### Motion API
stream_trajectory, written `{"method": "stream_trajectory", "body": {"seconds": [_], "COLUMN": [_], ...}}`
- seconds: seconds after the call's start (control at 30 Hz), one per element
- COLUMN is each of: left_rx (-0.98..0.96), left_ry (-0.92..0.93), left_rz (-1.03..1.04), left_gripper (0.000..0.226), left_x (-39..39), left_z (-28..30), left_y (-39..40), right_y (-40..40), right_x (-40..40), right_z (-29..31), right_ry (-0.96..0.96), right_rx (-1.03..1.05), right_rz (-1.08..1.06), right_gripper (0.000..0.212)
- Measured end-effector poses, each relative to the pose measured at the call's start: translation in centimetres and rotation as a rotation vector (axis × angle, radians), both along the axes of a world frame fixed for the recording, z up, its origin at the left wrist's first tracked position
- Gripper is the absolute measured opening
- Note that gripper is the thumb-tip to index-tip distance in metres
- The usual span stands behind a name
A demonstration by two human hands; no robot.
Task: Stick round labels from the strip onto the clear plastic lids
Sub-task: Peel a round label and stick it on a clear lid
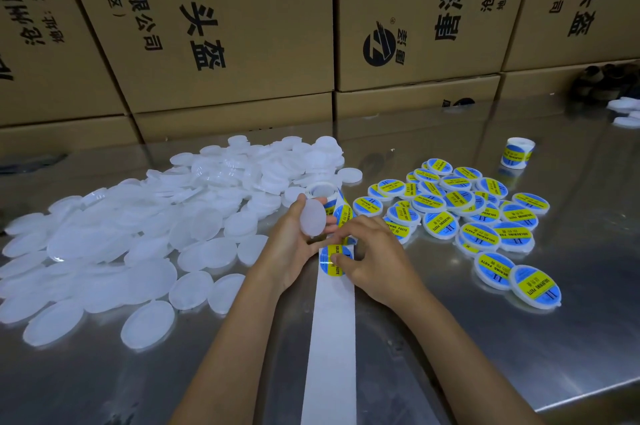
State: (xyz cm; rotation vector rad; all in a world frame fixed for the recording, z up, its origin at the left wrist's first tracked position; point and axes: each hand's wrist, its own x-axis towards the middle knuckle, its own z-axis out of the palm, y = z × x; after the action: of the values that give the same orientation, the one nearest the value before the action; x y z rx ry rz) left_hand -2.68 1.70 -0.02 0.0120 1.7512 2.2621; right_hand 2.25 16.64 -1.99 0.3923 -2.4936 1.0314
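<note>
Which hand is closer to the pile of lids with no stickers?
Left. The left hand holds a bare lid right beside the pile of plain lids; the right hand is farther away, on the label strip.

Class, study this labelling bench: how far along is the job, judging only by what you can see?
Done: a cluster of labelled lids lies at right. In hand: the left hand holds a bare lid while the right hand pinches a label on the strip. Left: the far bigger heap of unlabelled lids.

Bare steel table point(485, 355) lies open at lower right and lower left of the frame. Unlabelled lids point(138, 234) crowd the left, labelled lids point(467, 213) the right; cardboard boxes point(225, 44) wall the top.
</note>
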Motion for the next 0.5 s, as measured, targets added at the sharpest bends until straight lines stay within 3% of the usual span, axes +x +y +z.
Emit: {"method": "stream_trajectory", "body": {"seconds": [0.13, 0.3, 0.5], "left_rx": [0.016, 0.082, 0.138], "left_ry": [0.014, -0.029, -0.03], "left_rz": [-0.012, -0.031, -0.018], "left_gripper": [0.051, 0.049, 0.045], "left_x": [-0.1, -0.2, -0.1], "left_z": [-0.2, -0.4, -0.4], "left_y": [-0.1, -0.3, -0.4], "right_y": [-0.3, -0.7, 0.2], "right_x": [0.4, 0.5, 0.5], "right_z": [0.3, 1.5, 2.1], "right_ry": [-0.052, -0.207, -0.33], "right_rx": [-0.104, -0.657, -1.094], "right_rz": [0.027, 0.112, 0.132], "right_gripper": [0.018, 0.02, 0.018]}}
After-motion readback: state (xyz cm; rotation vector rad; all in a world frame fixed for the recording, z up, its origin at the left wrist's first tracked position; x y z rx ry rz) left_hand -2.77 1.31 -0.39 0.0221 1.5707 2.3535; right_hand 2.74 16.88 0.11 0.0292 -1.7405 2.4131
